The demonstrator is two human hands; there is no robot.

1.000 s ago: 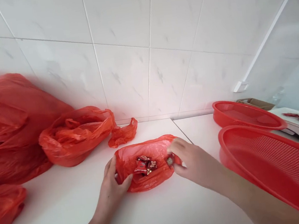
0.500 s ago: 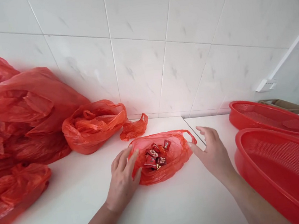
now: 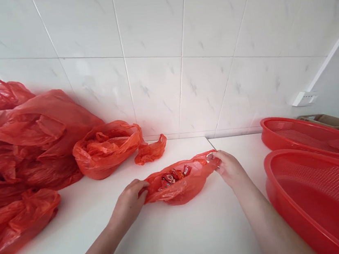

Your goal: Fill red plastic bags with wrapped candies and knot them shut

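A red plastic bag lies on the white table between my hands, its mouth stretched into a narrow opening. Several small wrapped candies in red and dark wrappers show inside it. My left hand pinches the bag's left end, fingers closed on the rim. At the other end, my right hand grips the bag near its handle loop; some of those fingertips are behind the plastic.
More red plastic bags are heaped on the left, with an opened bag and a small crumpled one by the tiled wall. Two red mesh baskets stand at right. Behind them are a cardboard box and a wall socket.
Both hands have closed on the bag's two ends, where before they were open beside it. The bag's mouth is pulled longer and narrower, covering part of the candies. The view has shifted slightly.
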